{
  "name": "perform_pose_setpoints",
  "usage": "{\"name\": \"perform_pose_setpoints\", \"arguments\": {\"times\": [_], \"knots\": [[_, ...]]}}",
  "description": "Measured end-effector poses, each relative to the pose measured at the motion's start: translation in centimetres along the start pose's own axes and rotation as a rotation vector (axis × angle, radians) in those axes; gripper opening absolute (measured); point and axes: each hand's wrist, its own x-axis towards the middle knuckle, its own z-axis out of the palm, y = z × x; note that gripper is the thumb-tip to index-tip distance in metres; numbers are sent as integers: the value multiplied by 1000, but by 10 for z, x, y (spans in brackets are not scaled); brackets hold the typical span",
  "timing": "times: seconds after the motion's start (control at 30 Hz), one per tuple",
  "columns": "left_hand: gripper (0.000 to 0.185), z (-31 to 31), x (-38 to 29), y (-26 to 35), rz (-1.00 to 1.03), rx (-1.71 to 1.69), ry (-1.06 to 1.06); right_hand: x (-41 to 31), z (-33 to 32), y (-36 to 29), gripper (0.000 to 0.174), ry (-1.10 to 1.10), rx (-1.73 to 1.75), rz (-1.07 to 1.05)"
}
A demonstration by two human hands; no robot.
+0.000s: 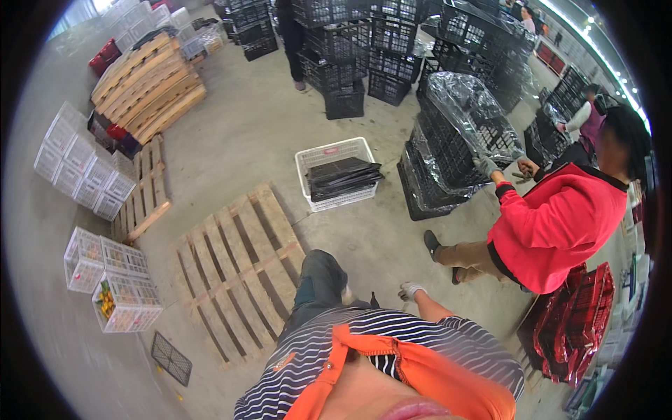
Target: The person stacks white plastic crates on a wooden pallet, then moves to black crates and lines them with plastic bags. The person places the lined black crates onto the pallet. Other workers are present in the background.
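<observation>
My right hand (pixel 411 291) hangs low at my side in a light work glove, its bare fingertips partly curled; nothing shows in it. My left hand is out of view. Ahead of me on the concrete floor stands a white plastic crate (pixel 336 143) holding a stack of flat black plastic pieces (pixel 341 178). A wooden pallet (pixel 244 273) lies on the floor beside my leg. To the right, a person in a red top (pixel 562 226) has gloved hands at stacked black plastic crates (pixel 446 157) lined with clear film.
Stacked wooden pallets (pixel 149 84) and white crates (pixel 86 160) stand at the left. Nearer are crates with orange fruit (pixel 106 299) and a black mesh panel (pixel 171 358). Tall black crate stacks (pixel 336 58) are at the back, red crates (pixel 572 320) at the right. Other people stand farther off.
</observation>
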Motion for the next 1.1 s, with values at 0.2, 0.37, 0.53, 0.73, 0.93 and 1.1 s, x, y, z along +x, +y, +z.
{"name": "perform_pose_setpoints", "arguments": {"times": [0.2,0.37,0.53,0.73,0.93,1.1], "knots": [[41,-44,17,139,253,-291,23,13,17,-4,33,31,36,-140],[45,-73,42,336,511,-377,-164,33,-24,41,35,161,-1211,-422],[41,-86,70,421,583,-271,-207,35,-40,-17,39,213,-982,-185],[58,-109,94,375,442,446,-21,23,-20,-160,35,162,-1198,-348],[57,-155,70,344,427,-233,96,61,-12,-269,40,-59,-189,108],[37,-129,43,282,166,-923,105,59,-20,-357,32,46,-515,-135]]}}
